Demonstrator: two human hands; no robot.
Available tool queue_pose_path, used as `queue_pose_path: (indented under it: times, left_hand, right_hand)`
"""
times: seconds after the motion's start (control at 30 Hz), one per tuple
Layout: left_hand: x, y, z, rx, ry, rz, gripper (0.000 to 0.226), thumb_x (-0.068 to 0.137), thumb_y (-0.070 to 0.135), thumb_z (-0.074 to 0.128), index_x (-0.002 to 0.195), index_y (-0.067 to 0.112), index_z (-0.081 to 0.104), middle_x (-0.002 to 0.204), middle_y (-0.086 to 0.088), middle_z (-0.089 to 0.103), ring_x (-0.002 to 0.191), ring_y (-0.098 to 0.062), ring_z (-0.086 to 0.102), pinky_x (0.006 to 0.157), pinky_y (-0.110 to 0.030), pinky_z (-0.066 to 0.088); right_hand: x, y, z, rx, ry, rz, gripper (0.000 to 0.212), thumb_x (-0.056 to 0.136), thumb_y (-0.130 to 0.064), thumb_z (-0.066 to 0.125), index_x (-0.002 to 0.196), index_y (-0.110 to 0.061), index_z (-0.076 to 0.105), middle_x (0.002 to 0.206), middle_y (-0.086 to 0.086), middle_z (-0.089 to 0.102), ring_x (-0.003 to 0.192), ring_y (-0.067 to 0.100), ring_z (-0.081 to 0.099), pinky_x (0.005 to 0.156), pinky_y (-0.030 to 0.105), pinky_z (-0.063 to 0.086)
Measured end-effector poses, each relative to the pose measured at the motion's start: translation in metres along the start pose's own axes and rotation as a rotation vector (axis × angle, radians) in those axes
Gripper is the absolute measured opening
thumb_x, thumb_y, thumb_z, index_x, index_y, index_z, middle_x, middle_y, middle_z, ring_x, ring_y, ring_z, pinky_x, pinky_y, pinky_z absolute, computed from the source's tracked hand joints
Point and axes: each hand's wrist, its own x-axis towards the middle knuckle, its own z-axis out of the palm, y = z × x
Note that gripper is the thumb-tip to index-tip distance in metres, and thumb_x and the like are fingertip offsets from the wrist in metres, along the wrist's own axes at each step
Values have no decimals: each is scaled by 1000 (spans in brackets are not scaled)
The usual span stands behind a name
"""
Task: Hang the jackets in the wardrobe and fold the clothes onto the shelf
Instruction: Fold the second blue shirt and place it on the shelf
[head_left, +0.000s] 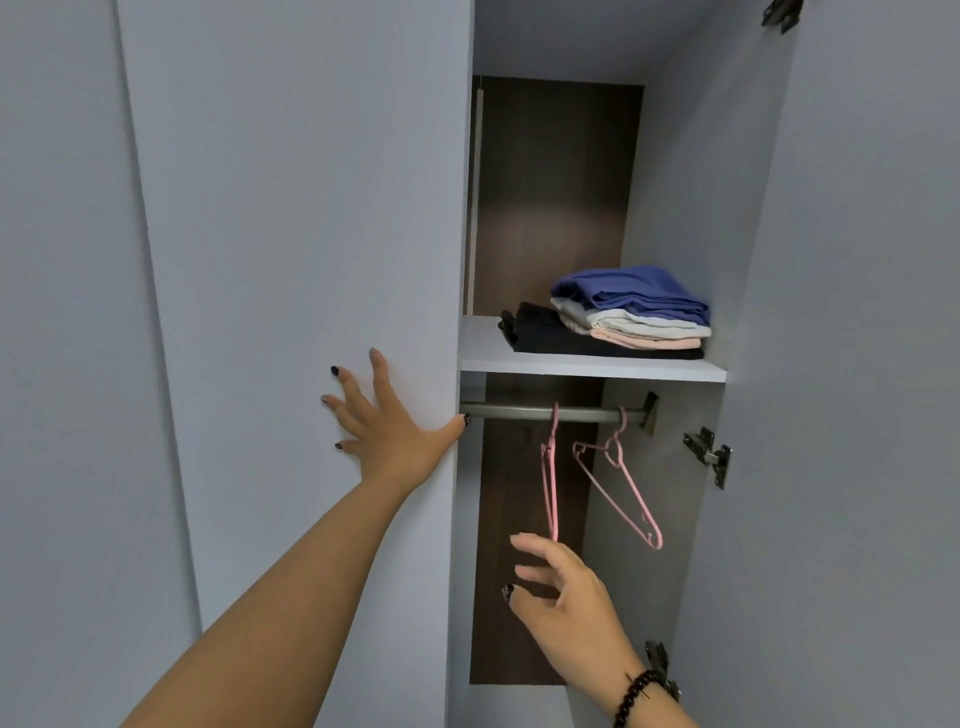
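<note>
Under the shelf (592, 370), right hand (566, 603) grip wide beside pink hangers (618, 488); left hand (384, 421) flat on door edge (452, 260).

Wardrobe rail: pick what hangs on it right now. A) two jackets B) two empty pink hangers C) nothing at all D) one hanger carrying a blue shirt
B: two bare pink hangers hang from the rail, with no garment on either; the folded clothes lie on the shelf above.
</note>
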Motion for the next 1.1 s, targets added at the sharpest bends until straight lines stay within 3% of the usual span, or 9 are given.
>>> queue_pose_path:
  times: [0.3, 0.43, 0.8, 0.97, 1.1]
  left_hand:
    - [16, 11, 20, 42, -4, -43, 131, 61, 72, 70, 148, 32, -19, 157, -12, -21, 143, -46, -14, 105, -70, 19]
    - [23, 11, 28, 49, -5, -50, 131, 61, 73, 70, 147, 31, -20, 157, -12, -21, 142, -47, -13, 104, -72, 19]
    - [35, 9, 47, 85, 10, -22, 131, 62, 71, 71, 147, 31, -20, 157, -15, -19, 142, -49, -12, 102, -75, 15]
    - [31, 2, 31, 175, -94, 37, 130, 66, 59, 77, 148, 26, -18, 157, -15, -21, 142, -48, -12, 107, -68, 20]
    - [-8, 10, 15, 207, -253, 220, 118, 76, 41, 76, 151, 18, -12, 157, -13, -20, 145, -39, -10, 113, -60, 13]
  right_hand:
    - [-20, 4, -15, -9, 192, 56, 36, 88, -7, 62, 107, -37, 59, 122, -23, 51, 103, -3, 58, 73, 3, 45]
    - [-34, 7, -16, -30, 208, 87, 37, 87, -5, 63, 107, -36, 60, 122, -24, 51, 104, -1, 58, 75, 7, 48]
    - [-71, 0, -34, -27, 440, 94, 34, 87, -1, 60, 102, -31, 65, 121, -21, 56, 97, -5, 60, 77, 17, 51]
    - [-83, -13, -47, -63, 480, 73, 33, 87, -2, 58, 103, -31, 63, 121, -23, 55, 97, -8, 59, 83, 17, 52]
    - [-94, -25, -70, -102, 495, 34, 32, 88, -3, 59, 103, -32, 62, 121, -21, 54, 101, -6, 57, 79, 9, 49]
